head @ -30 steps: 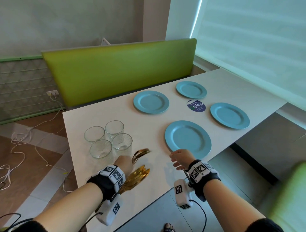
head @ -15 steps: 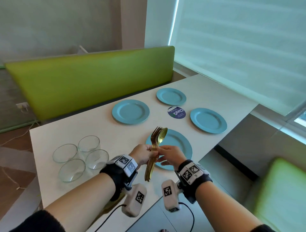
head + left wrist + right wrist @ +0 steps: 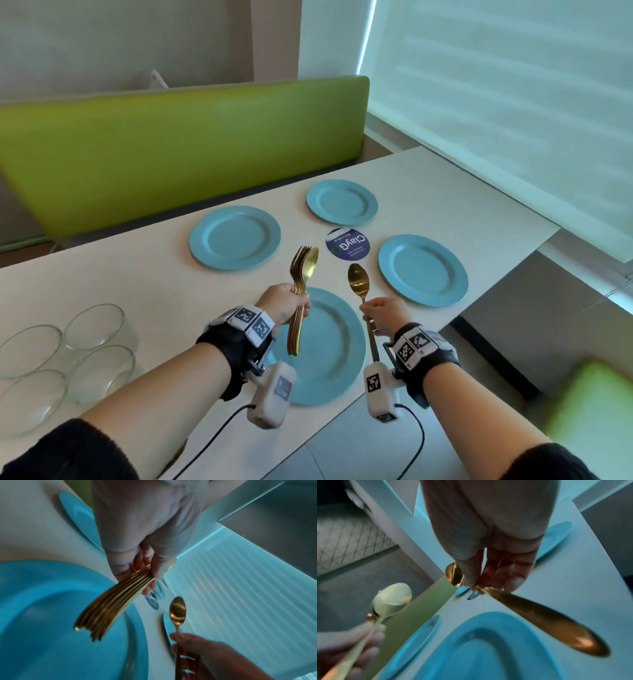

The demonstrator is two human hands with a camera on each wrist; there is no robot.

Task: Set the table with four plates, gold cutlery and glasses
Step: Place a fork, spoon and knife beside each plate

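Four blue plates lie on the white table (image 3: pixel 137 274): a near one (image 3: pixel 329 370), a left one (image 3: pixel 235 237), a far one (image 3: pixel 342 202) and a right one (image 3: pixel 423 270). My left hand (image 3: pixel 286 303) grips a bundle of gold forks and spoons (image 3: pixel 302 284) upright over the near plate's left rim; in the left wrist view the bundle (image 3: pixel 109 605) fans toward the camera. My right hand (image 3: pixel 383 317) pinches a single gold spoon (image 3: pixel 358 282), bowl up, just right of the bundle; its handle (image 3: pixel 547 622) fills the right wrist view. Several empty glasses (image 3: pixel 94 325) stand at the near left.
A green bench backrest (image 3: pixel 171 154) runs behind the table. A round purple sticker (image 3: pixel 347 244) sits between the plates. A window blind (image 3: pixel 513 102) hangs on the right. The table's front edge passes under my wrists, with a green seat (image 3: pixel 596 404) at lower right.
My left hand lifted the cutlery bundle off the table and brought it over the near plate. My right hand met it, drew out one spoon and moved off to the right.
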